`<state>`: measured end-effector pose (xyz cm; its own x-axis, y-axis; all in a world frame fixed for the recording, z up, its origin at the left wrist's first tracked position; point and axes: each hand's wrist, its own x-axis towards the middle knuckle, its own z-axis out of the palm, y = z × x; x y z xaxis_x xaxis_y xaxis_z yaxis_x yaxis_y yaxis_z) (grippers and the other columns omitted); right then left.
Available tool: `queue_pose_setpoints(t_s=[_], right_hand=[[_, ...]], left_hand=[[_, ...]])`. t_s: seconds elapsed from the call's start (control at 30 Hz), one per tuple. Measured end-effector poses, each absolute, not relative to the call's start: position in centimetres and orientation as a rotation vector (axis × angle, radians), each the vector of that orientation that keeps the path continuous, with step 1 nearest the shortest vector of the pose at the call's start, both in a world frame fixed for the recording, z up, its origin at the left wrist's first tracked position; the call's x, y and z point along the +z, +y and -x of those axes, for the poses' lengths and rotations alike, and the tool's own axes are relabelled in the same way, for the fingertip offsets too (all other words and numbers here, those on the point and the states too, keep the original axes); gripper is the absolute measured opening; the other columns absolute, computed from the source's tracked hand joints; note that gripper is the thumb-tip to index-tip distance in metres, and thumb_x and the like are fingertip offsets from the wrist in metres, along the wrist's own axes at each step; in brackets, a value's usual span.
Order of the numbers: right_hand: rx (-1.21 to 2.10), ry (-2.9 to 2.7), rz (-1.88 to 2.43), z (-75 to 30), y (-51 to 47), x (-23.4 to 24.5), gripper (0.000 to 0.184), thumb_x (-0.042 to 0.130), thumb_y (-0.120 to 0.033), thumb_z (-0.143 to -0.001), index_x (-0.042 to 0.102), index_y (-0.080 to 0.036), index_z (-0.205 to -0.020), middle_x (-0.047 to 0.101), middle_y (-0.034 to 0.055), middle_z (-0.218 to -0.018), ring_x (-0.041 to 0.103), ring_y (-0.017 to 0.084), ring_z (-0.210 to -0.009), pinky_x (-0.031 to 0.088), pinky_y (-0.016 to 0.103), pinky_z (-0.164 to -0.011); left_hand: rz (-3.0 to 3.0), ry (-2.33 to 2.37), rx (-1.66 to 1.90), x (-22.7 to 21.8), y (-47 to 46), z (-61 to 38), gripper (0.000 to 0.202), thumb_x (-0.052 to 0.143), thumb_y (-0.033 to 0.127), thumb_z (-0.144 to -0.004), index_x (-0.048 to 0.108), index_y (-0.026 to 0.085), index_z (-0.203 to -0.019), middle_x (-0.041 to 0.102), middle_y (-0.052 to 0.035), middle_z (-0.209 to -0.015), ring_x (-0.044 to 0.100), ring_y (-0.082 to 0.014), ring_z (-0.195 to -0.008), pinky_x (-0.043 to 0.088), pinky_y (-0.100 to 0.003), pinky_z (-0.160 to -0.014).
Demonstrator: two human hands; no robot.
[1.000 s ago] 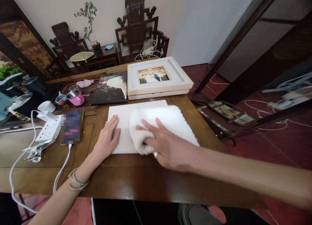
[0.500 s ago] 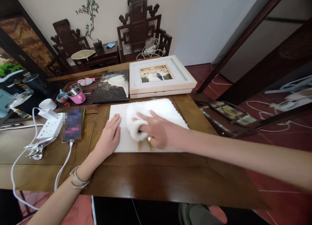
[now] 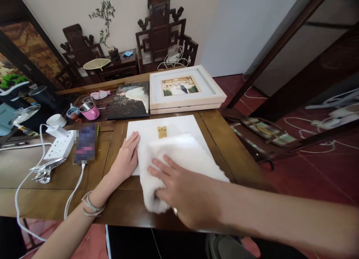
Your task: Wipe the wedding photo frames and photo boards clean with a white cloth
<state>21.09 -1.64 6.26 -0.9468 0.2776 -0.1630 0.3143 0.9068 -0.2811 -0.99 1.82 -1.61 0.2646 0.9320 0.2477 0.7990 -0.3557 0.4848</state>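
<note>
My right hand presses with bent fingers on a fluffy white cloth, bunched at its left end. The cloth lies over the near part of a flat white board and reaches past its near edge. My left hand rests flat along the board's left edge, with the fingers stretched out and nothing held. On the board's surface shows a small gold-coloured piece, just beyond the cloth. Whatever part of the board lies under the cloth is hidden.
Behind the board are a pale box frame with a picture and a dark picture panel. To the left stand a pink mug, a power strip, a phone on a cable and a shiny silver object.
My right hand has drawn the cloth toward me, from the board's far part to its near edge. The top of the gold-coloured piece is now uncovered. My left hand stays in place.
</note>
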Motion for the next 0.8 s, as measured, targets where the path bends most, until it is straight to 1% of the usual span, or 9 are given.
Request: queue_pose_setpoints(t_s=[0.07, 0.13, 0.2, 0.27, 0.43, 0.5, 0.6, 0.7, 0.8], right_hand=[[-0.553, 2.972, -0.418, -21.6, -2.5, 6.4, 0.036, 0.060, -0.020, -0.072, 0.071, -0.009, -0.105, 0.047, 0.0280, -0.143, 0.039, 0.047, -0.134, 0.026, 0.065, -0.109], [-0.579, 2.967, -0.438, -21.9, -1.9, 6.4, 0.036, 0.058, -0.019, -0.072, 0.070, -0.011, -0.105, 0.056, 0.0243, -0.136, 0.045, 0.040, -0.132, 0.030, 0.058, -0.111], [-0.539, 2.958, -0.527, -21.9, -0.1, 6.1, 0.037, 0.054, -0.015, -0.073, 0.069, -0.013, -0.106, 0.062, 0.0203, -0.128, 0.049, 0.033, -0.129, 0.032, 0.052, -0.111], [-0.453, 2.963, -0.660, -21.7, 2.5, 5.7, 0.039, 0.051, -0.011, -0.072, 0.067, -0.014, -0.107, 0.065, 0.0185, -0.123, 0.048, 0.030, -0.130, 0.032, 0.052, -0.111], [-0.185, 2.961, -0.894, -20.1, 7.7, 4.9, 0.038, 0.045, -0.006, -0.076, 0.064, -0.012, -0.108, 0.063, 0.0198, -0.124, 0.041, 0.033, -0.135, 0.034, 0.054, -0.107], [-0.137, 2.955, -0.909, -19.4, 8.0, 4.7, 0.040, 0.045, -0.007, -0.079, 0.062, -0.010, -0.115, 0.056, 0.0223, -0.135, 0.037, 0.037, -0.137, 0.033, 0.058, -0.106], [-0.062, 2.963, -0.891, -18.9, 6.4, 4.4, 0.043, 0.049, -0.011, -0.080, 0.061, -0.006, -0.122, 0.041, 0.0273, -0.147, 0.029, 0.045, -0.139, 0.024, 0.065, -0.108], [-0.106, 2.956, -0.770, -19.3, 3.0, 4.5, 0.040, 0.053, -0.017, -0.081, 0.065, -0.006, -0.119, 0.038, 0.0301, -0.148, 0.027, 0.048, -0.139, 0.020, 0.066, -0.109], [-0.294, 2.962, -0.604, -20.2, -0.6, 5.4, 0.037, 0.054, -0.021, -0.081, 0.068, -0.006, -0.112, 0.038, 0.0309, -0.147, 0.028, 0.049, -0.138, 0.019, 0.067, -0.110]], left_hand=[[-2.267, 1.604, 0.737, -1.7, 1.8, 1.0, 0.044, 0.035, 0.023, -0.097, 0.050, 0.016, -0.138, 0.044, -0.0151, -0.151, 0.034, -0.0249, -0.144, 0.027, -0.052, -0.118], [-2.268, 1.601, 0.735, -1.7, 1.8, 1.0, 0.044, 0.036, 0.024, -0.097, 0.051, 0.016, -0.138, 0.044, -0.0152, -0.151, 0.034, -0.0253, -0.144, 0.027, -0.052, -0.118], [-2.275, 1.594, 0.728, -1.7, 1.8, 1.0, 0.045, 0.035, 0.023, -0.097, 0.050, 0.014, -0.138, 0.043, -0.0160, -0.151, 0.033, -0.0256, -0.144, 0.027, -0.053, -0.118], [-2.278, 1.601, 0.725, -1.7, 1.8, 1.0, 0.045, 0.034, 0.022, -0.097, 0.049, 0.013, -0.139, 0.043, -0.0168, -0.151, 0.033, -0.0259, -0.144, 0.027, -0.053, -0.118], [-2.272, 1.616, 0.721, -1.4, 1.7, 0.8, 0.046, 0.035, 0.024, -0.097, 0.050, 0.010, -0.138, 0.044, -0.0182, -0.150, 0.034, -0.0268, -0.144, 0.028, -0.052, -0.118], [-2.265, 1.615, 0.701, -1.2, 1.7, 0.8, 0.046, 0.035, 0.024, -0.097, 0.051, 0.010, -0.138, 0.043, -0.0186, -0.151, 0.033, -0.0275, -0.144, 0.027, -0.053, -0.118], [-2.270, 1.602, 0.680, -1.0, 1.8, 0.9, 0.046, 0.034, 0.022, -0.097, 0.049, 0.013, -0.139, 0.042, -0.0172, -0.152, 0.032, -0.0272, -0.144, 0.027, -0.054, -0.118], [-2.279, 1.586, 0.694, -1.2, 1.8, 1.0, 0.046, 0.035, 0.021, -0.096, 0.048, 0.016, -0.140, 0.043, -0.0151, -0.152, 0.032, -0.0262, -0.144, 0.028, -0.054, -0.117], [-2.279, 1.589, 0.730, -1.4, 1.8, 1.0, 0.046, 0.035, 0.020, -0.096, 0.049, 0.017, -0.139, 0.045, -0.0144, -0.150, 0.034, -0.0254, -0.144, 0.027, -0.052, -0.118]])
